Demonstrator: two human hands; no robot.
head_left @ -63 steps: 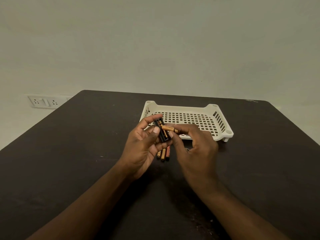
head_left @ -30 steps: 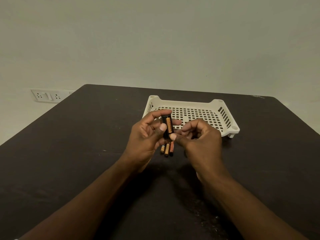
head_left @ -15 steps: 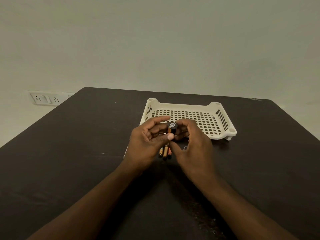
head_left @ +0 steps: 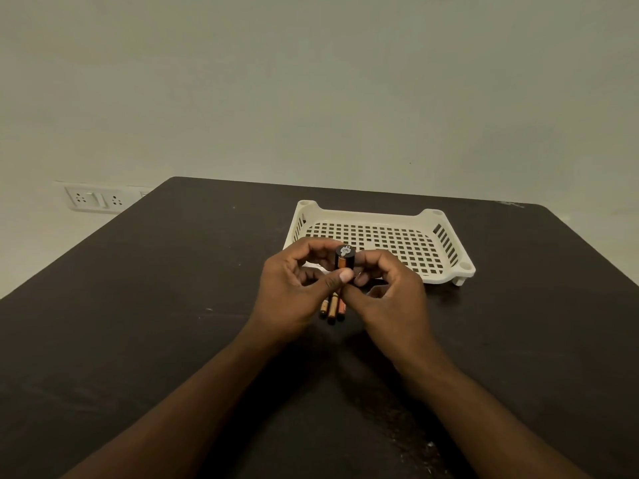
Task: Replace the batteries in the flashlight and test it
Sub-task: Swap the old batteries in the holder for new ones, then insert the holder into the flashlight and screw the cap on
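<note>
At the bottom of the frame 2 bare forearms are rising toward the middle, where both hands are meeting over a dark table [head_left: 145, 340]. The left hand [head_left: 294, 288] is gripping a small black battery holder [head_left: 344, 259], thumb pressing its near side and fingers curling behind it. The right hand [head_left: 387, 288] is pinching the same holder from the right with curled fingers. The holder is standing nearly upright just above centre frame, its metal contact end facing up, and an orange battery is showing in the slot facing the camera.

The step in hand looks like seating batteries in the holder. To do it well, the left hand should be keeping the holder steady while the right is pressing each cell down flat until it snaps past the spring, matching polarity marks slot by slot, then turning the holder to check every slot before sliding it into the flashlight. The flashlight body itself is not showing here.

Just below the hands, 3 loose batteries [head_left: 331, 307] are lying side by side on the table, possibly the old ones; keeping them apart from fresh cells matters. Beyond the hands a white slotted tray [head_left: 446, 236] is sitting right of centre. At the left edge a wall socket [head_left: 95, 199] is showing.
</note>
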